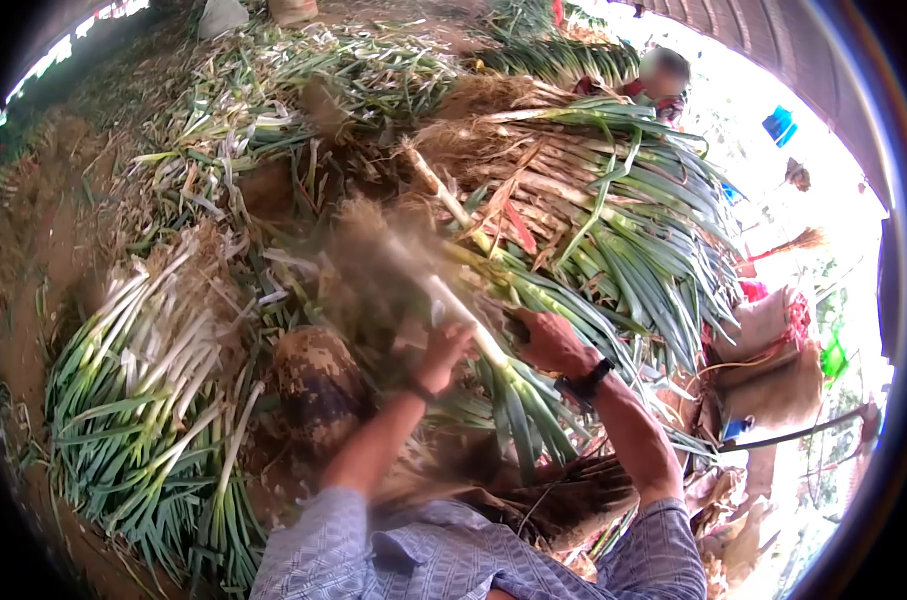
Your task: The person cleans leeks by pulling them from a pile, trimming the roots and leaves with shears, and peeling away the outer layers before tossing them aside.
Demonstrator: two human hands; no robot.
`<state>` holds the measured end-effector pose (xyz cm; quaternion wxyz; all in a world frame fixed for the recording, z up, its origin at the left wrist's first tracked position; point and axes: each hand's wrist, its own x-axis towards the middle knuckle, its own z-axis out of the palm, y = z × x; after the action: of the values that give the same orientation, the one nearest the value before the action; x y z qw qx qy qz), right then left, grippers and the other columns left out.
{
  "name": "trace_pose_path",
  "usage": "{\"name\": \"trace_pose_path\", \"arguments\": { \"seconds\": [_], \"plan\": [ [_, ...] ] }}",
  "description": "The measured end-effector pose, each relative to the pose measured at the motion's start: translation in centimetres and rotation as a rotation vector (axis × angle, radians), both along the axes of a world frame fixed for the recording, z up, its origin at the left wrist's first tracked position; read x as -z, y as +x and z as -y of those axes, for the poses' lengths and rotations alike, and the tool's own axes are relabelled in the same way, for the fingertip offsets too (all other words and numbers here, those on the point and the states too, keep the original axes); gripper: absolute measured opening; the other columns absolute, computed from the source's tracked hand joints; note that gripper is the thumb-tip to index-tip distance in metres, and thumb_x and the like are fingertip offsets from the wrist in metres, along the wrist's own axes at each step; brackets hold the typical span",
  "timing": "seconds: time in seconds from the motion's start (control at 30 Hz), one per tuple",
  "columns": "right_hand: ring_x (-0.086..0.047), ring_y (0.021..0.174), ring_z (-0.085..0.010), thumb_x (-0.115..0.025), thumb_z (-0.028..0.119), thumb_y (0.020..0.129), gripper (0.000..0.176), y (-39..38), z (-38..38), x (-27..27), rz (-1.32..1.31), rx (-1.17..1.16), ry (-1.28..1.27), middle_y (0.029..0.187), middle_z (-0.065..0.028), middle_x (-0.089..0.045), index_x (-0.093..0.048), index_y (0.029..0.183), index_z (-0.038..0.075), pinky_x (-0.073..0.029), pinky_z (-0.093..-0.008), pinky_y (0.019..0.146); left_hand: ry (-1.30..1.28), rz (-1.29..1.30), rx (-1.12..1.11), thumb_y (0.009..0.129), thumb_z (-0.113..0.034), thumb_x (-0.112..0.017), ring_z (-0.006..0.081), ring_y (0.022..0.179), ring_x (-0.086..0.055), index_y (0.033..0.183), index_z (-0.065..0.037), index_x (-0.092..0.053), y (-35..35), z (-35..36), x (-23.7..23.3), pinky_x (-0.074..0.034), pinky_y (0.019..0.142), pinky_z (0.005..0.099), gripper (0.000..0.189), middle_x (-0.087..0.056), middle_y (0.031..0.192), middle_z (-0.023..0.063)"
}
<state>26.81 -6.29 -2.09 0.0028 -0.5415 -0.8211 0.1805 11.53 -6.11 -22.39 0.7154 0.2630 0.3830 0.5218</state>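
My left hand [446, 355] is closed on the white stalk of a leek [464, 312]. The leek slants, its blurred, dirty roots up and to the left, its green leaves fanning down past my hands. Just right of the stalk is my right hand [556, 342], its fingers curled; what they pinch is hidden. Beyond it lies a big pile of untrimmed leeks [614, 210] with brown roots and dry outer skin. To the left, a heap of leeks with clean white stalks [139, 390] rests on the ground.
Stripped leaves and peelings [304, 90] cover the ground ahead. My camouflage-covered knee [319, 375] is beside the left heap. Another person [662, 85] is behind the pile. Sacks [774, 350] stand at the right, near a dark bar [804, 428].
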Motion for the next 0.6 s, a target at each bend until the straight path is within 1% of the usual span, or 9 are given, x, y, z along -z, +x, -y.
{"name": "trace_pose_path", "arguments": {
  "seconds": [0.03, 0.07, 0.17, 0.23, 0.3, 0.37, 0.47, 0.57, 0.6],
  "plan": [
    [-0.064, 0.080, -0.0427, -0.062, 0.022, 0.089, 0.022, -0.3, 0.2, -0.2, -0.011, -0.022, 0.019, 0.084, -0.0222, -0.067, -0.066, 0.104, 0.007, -0.049, -0.0513, 0.070, -0.032, 0.029, 0.005, 0.091, -0.026, -0.073, 0.0142, 0.077, -0.062, 0.112, -0.005, -0.063, 0.0, 0.3, -0.1, -0.057, 0.062, 0.0300, 0.031, -0.065, 0.094, 0.0052],
    [-0.064, 0.081, -0.0426, -0.062, 0.022, 0.088, 0.022, -0.5, 0.4, -0.2, -0.023, -0.042, 0.038, 0.085, -0.0222, -0.067, -0.066, 0.104, 0.007, -0.049, -0.0515, 0.071, -0.039, 0.015, 0.014, 0.091, -0.027, -0.073, 0.0145, 0.079, -0.062, 0.112, -0.005, -0.063, -0.1, 0.5, -0.1, -0.057, 0.062, 0.0301, 0.032, -0.065, 0.095, 0.0053],
    [-0.064, 0.082, -0.0422, -0.061, 0.023, 0.087, 0.022, 0.0, -0.1, 0.6, 0.093, -0.037, 0.017, 0.086, -0.0217, -0.068, -0.065, 0.103, 0.008, -0.049, -0.0520, 0.071, -0.072, -0.006, 0.027, 0.092, -0.029, -0.072, 0.0155, 0.083, -0.063, 0.114, -0.005, -0.062, -0.1, 1.1, -0.2, -0.057, 0.063, 0.0304, 0.035, -0.066, 0.098, 0.0057],
    [-0.064, 0.083, -0.0420, -0.061, 0.022, 0.087, 0.021, 0.2, 0.0, 1.1, 0.178, -0.026, -0.052, 0.087, -0.0215, -0.068, -0.065, 0.102, 0.008, -0.048, -0.0520, 0.072, -0.116, -0.006, 0.017, 0.092, -0.031, -0.071, 0.0163, 0.086, -0.064, 0.115, -0.004, -0.062, -0.1, 1.5, -0.2, -0.057, 0.064, 0.0305, 0.036, -0.066, 0.100, 0.0061],
    [-0.064, 0.084, -0.0420, -0.060, 0.021, 0.087, 0.021, 1.1, 0.2, 1.7, 0.229, -0.029, -0.076, 0.087, -0.0213, -0.068, -0.065, 0.102, 0.008, -0.048, -0.0517, 0.073, -0.130, 0.020, 0.038, 0.093, -0.031, -0.070, 0.0171, 0.086, -0.064, 0.115, -0.004, -0.061, -0.2, 1.3, 2.0, -0.057, 0.064, 0.0307, 0.036, -0.066, 0.101, 0.0067],
    [-0.064, 0.085, -0.0423, -0.060, 0.021, 0.087, 0.021, 1.7, 0.4, 2.4, 0.245, -0.056, -0.056, 0.087, -0.0210, -0.067, -0.065, 0.102, 0.008, -0.048, -0.0511, 0.073, -0.145, 0.040, 0.059, 0.094, -0.031, -0.069, 0.0177, 0.084, -0.065, 0.115, -0.003, -0.061, -0.2, 1.5, 1.9, -0.057, 0.063, 0.0310, 0.036, -0.066, 0.101, 0.0074],
    [-0.063, 0.087, -0.0431, -0.060, 0.020, 0.085, 0.021, 1.5, 1.0, 2.0, 0.292, -0.041, -0.143, 0.088, -0.0210, -0.068, -0.065, 0.102, 0.008, -0.048, -0.0512, 0.075, -0.170, 0.036, 0.102, 0.094, -0.030, -0.067, 0.0185, 0.082, -0.066, 0.112, -0.003, -0.061, -0.5, 1.6, 2.2, -0.057, 0.061, 0.0314, 0.032, -0.067, 0.100, 0.0087],
    [-0.066, 0.073, -0.0397, -0.056, 0.009, 0.083, 0.015, 1.3, 1.0, 3.4, 0.229, -0.100, -0.025, 0.081, -0.0182, -0.068, -0.066, 0.092, 0.005, -0.051, -0.0494, 0.062, -0.203, 0.016, 0.145, 0.095, -0.029, -0.067, 0.0193, 0.082, -0.067, 0.110, -0.003, -0.061, -0.5, 1.9, 2.0, -0.057, 0.059, 0.0313, 0.030, -0.068, 0.098, 0.0105],
    [-0.066, 0.078, -0.0406, -0.057, 0.012, 0.083, 0.016, 1.0, 0.7, 3.6, 0.230, -0.075, -0.072, 0.084, -0.0192, -0.068, -0.066, 0.095, 0.006, -0.050, -0.0501, 0.067, -0.216, 0.014, 0.142, 0.095, -0.028, -0.066, 0.0197, 0.082, -0.068, 0.109, -0.003, -0.061, -0.4, 2.4, 1.6, -0.057, 0.059, 0.0312, 0.029, -0.068, 0.098, 0.0111]
  ]
}}
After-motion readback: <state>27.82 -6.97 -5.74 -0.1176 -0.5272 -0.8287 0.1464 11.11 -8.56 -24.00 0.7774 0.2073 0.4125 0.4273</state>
